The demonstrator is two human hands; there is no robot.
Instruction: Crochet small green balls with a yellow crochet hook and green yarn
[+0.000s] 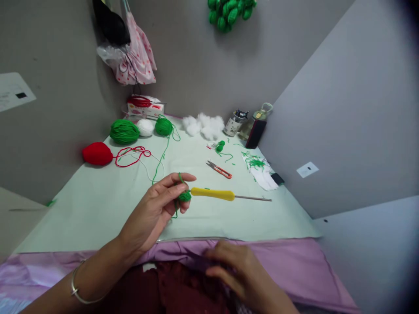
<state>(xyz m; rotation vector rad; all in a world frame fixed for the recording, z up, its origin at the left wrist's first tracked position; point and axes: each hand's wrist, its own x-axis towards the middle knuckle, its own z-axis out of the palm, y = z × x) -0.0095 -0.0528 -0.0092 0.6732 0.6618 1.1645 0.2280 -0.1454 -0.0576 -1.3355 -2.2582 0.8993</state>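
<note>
My left hand pinches a small green crochet piece between thumb and fingers, above the table. A crochet hook with a yellow handle sticks out from that piece to the right, its metal shaft pointing away. Green yarn loops over the left fingers and runs back across the table toward a green ball. My right hand, blurred, is low over the lap beside the purple cloth at the table's front edge. Its thumb and fingers look apart, and I see nothing held between them.
Thread snips lie mid-table. Behind are a red yarn ball, a large green ball, a white ball and white stuffing. On the right stand a pen jar, a phone and yarn scraps on tissue.
</note>
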